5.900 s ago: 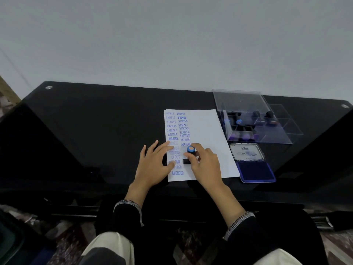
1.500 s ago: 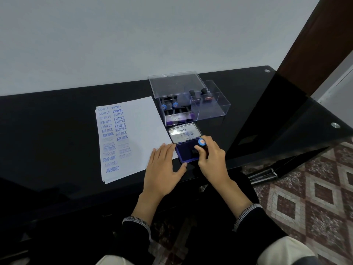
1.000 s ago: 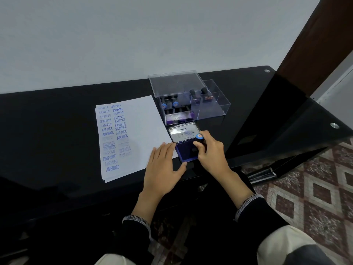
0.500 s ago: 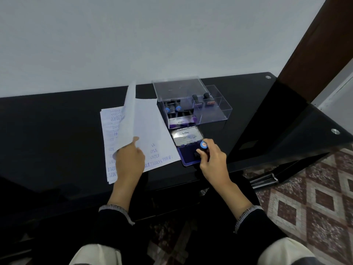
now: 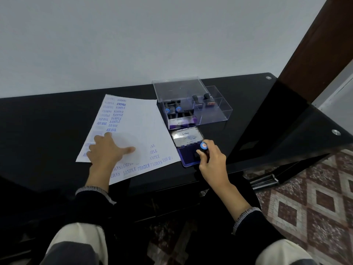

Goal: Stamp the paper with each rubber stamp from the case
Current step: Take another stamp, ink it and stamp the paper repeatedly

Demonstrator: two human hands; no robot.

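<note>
Left hand (image 5: 107, 150) spread flat, fingers open, pressing on the white paper (image 5: 141, 131) on the black table (image 5: 47, 121); printed in blue with SAMPLE, AIR MAIL, FRAGILE; right hand (image 5: 212, 161) closed around a blue-capped rubber stamp (image 5: 202, 147), held upright on the blue ink pad (image 5: 188, 155) just right of the paper; beyond the pad, open clear case (image 5: 191, 106) holding more stamps.

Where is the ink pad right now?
In the head view, the ink pad lies open on the black table, right of the paper, just in front of the clear case, under the right hand.
</note>
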